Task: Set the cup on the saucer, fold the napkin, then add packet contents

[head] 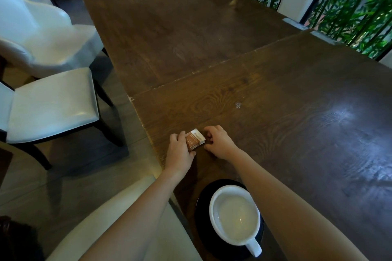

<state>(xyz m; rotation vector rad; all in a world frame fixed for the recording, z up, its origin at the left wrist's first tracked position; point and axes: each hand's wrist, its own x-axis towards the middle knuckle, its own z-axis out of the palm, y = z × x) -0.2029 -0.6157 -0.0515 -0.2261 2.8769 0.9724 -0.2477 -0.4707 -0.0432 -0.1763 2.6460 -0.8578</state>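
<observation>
1. Off to the left stands a white chair point(53, 99), pulled away from the surface point(297, 112); it plays no part here.
2. My left hand point(180, 152) reaches out near the surface's left edge and grips the left end of the napkin point(195, 140). The thumb is on top and the fingers curl round its side, so the small piece cannot slide while I work it.
3. The napkin is a brown printed paper with a white band, lying on the surface between my two hands. Its right edge shows layers, so I judge it is folded down several times. It might be the packet instead, as the print is too small to read.
4. My right hand point(219, 143) sits just beside the napkin's right edge, fingers curled in narrow. I cannot tell whether the fingertips pinch that edge or stop short of it. I judge the hand is there to press the crease or square the layers.
5. The cup point(235, 216) rests on the dark saucer point(202, 201) close to my body, well apart from the napkin. It holds a pale milky drink and its handle points back toward me. That step looks done. Parked there, the cup leaves room for folding, but my right forearm passes over it, so a careless pull back could catch the rim.
6. I see no separate packet on the bare wood to the right.
</observation>
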